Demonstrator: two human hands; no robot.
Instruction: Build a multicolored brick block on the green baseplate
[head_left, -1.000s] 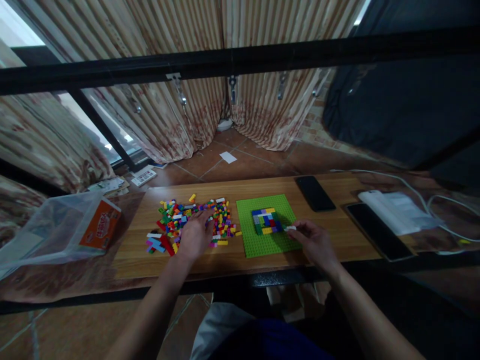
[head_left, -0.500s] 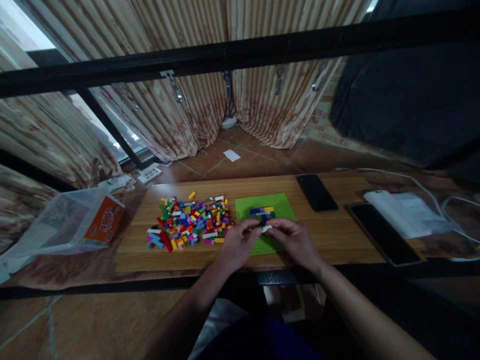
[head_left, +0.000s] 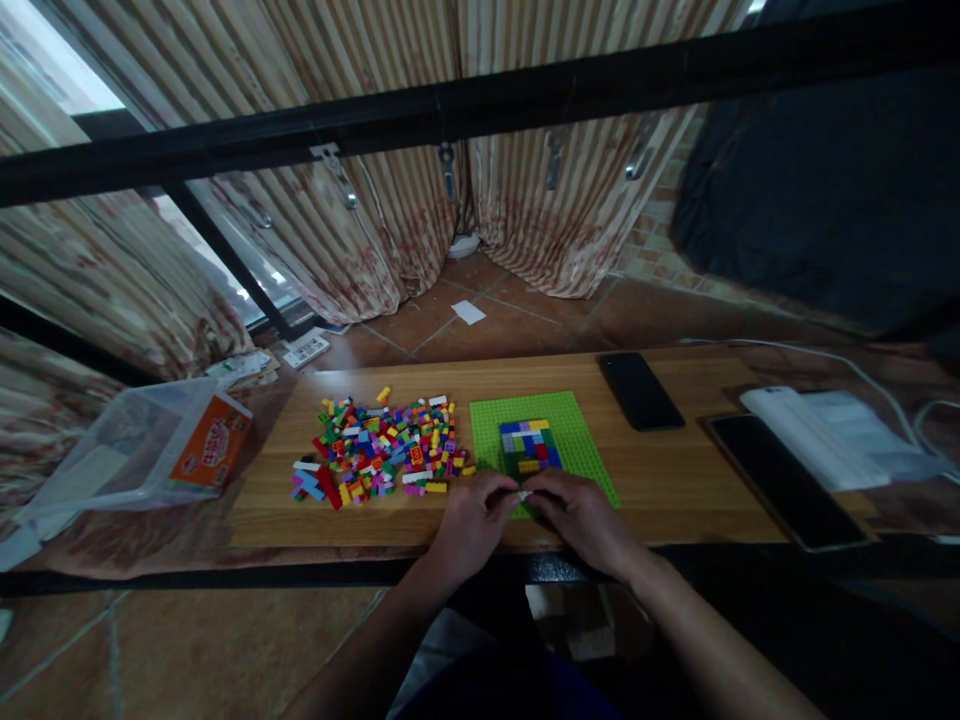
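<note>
My left hand point(head_left: 478, 512) and my right hand point(head_left: 581, 512) meet at the near edge of the green baseplate point(head_left: 589, 440). Both are closed, with fingertips pinched around a small white toy brick point(head_left: 523, 494), largely covered by the fingers. Just beyond them, a block of joined bricks point(head_left: 531, 438) in blue, yellow, red, white and green sits on the baseplate. To the left of my left hand lies a spread heap of loose coloured bricks point(head_left: 390, 440).
A wooden board point(head_left: 667, 490) carries all this. Toward its right are a black phone point(head_left: 640, 390), a larger dark phone or tablet point(head_left: 784, 480) and a white packet point(head_left: 814, 435). A clear plastic bin point(head_left: 127, 440) with an orange label stands at the left. A dark rail point(head_left: 525, 105) crosses above.
Both hands have drawn nearer to me with the white brick between their fingertips, uncovering more of the joined bricks. The view has shifted slightly.
</note>
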